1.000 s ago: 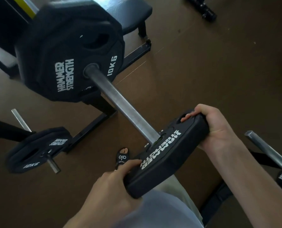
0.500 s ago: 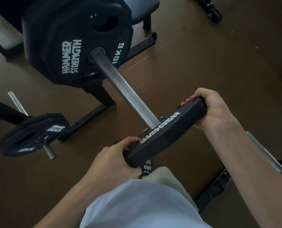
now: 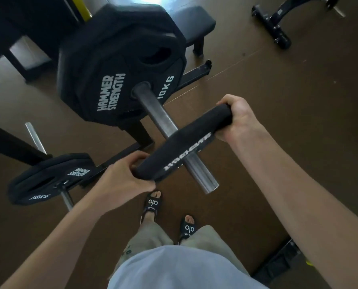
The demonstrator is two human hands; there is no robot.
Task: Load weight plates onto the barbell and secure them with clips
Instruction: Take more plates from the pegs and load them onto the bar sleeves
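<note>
I grip the small weight plate at both ends, left hand and right hand curled round its rim, with the barbell sleeve threaded through it, near the bar's end (the 10KG plate sits further in).

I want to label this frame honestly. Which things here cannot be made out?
All in the head view:
- Held plate: weight marking faces away; rim lettering blurred.
- Left hand, right hand: fingers curl behind the rim.
- Barbell sleeve: inner end hidden by the 10KG plate.
- Clips: not visible.
</note>
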